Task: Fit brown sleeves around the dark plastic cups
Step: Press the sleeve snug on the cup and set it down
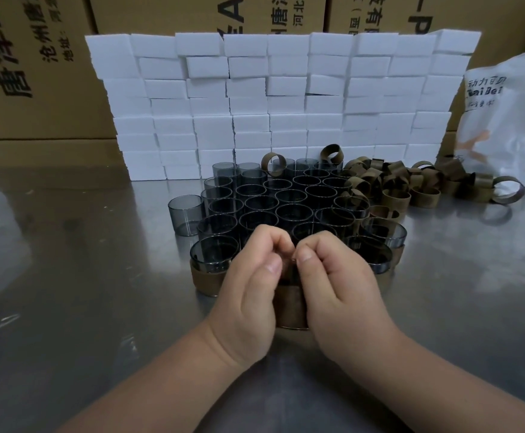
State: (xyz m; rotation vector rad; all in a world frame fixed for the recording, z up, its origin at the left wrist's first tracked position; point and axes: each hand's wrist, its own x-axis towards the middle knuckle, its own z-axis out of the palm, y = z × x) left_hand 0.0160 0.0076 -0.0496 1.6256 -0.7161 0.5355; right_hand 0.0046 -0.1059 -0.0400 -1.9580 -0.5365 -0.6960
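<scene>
Both hands close around one dark plastic cup with a brown sleeve (290, 303) at the near edge of the cup cluster. My left hand (248, 295) grips its left side and my right hand (339, 292) grips its right side, thumbs meeting at the rim. The cup itself is mostly hidden; only the sleeve's front shows between my palms. Several bare dark cups (292, 210) stand packed together behind. A sleeved cup (212, 267) stands at the left front, and other sleeved cups (379, 248) stand at the right front. A heap of loose brown sleeves (411, 182) lies to the right.
The steel table (83, 276) carries a wall of stacked white boxes (270, 98) behind the cups. Cardboard cartons (36, 67) rise at the back. A white plastic bag (511, 120) sits at the right. One lone cup (186, 218) stands left of the cluster.
</scene>
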